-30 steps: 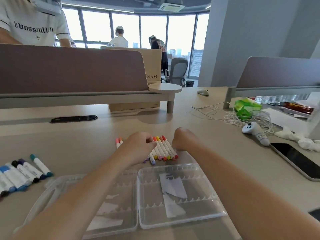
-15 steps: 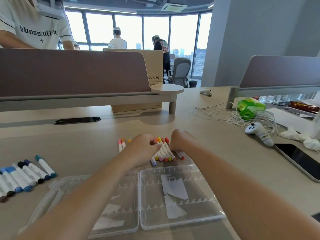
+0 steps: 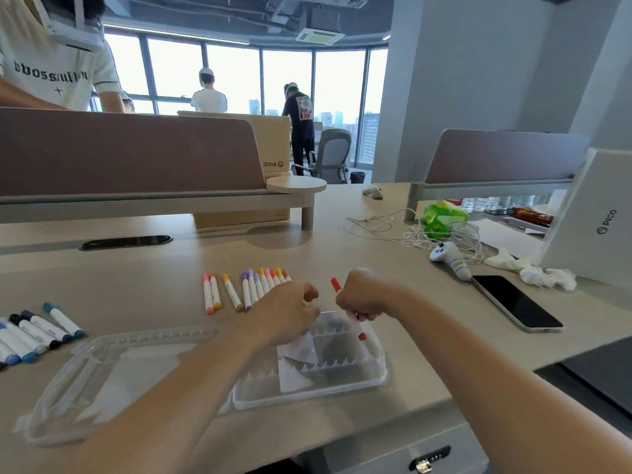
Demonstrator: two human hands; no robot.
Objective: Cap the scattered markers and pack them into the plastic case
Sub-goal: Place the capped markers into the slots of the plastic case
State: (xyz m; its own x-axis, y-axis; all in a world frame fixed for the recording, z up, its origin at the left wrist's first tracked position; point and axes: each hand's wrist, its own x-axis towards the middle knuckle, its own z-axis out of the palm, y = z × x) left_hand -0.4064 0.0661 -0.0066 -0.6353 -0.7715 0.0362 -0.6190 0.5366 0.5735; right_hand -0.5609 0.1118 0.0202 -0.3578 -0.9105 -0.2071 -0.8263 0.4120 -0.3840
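Packing seems only starting: the right hand (image 3: pixel 366 297) grasps a red marker (image 3: pixel 357 325) over the plastic case (image 3: pixel 307 393), which holds no markers yet. Whether the curled left hand (image 3: pixel 285 314) holds anything, I cannot tell. Warm-coloured markers (image 3: pixel 253 289) and blue markers (image 3: pixel 37 331) lie on the table beside it.

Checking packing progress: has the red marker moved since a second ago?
Yes. The right hand grips the red marker, lifted out of the row of markers and toward the person, over the far rim of the plastic case.
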